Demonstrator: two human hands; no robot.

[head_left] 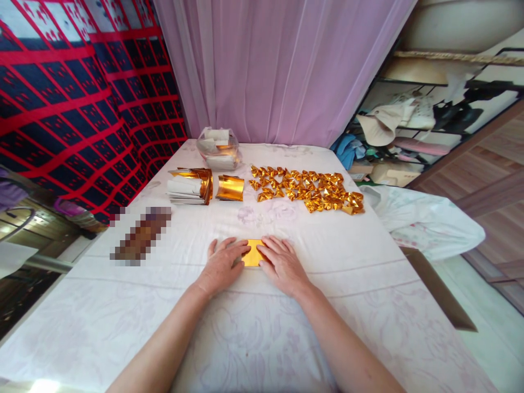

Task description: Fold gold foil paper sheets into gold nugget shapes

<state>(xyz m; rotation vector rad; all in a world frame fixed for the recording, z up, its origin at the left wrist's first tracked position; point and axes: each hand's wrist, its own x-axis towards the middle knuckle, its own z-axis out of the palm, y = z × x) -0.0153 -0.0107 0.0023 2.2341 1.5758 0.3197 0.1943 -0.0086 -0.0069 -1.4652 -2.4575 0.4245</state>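
A small sheet of shiny gold foil paper lies flat on the white floral tablecloth in front of me. At its left edge rest the fingertips of my left hand, the fingers stretched out. From the other side, my right hand lays its outstretched fingers over the sheet's right part, hiding that edge. Beyond my hands stands a stack of foil paper, grey on one side and gold on the other. One curved gold sheet sits just right of the stack. Several folded gold foil pieces are spread in rows further right.
At the table's far end is a clear plastic bag with more foil paper. A blurred-out patch covers something on the left. The tablecloth reaches the table's edges. Purple curtain hangs behind; a loaded shelf stands right.
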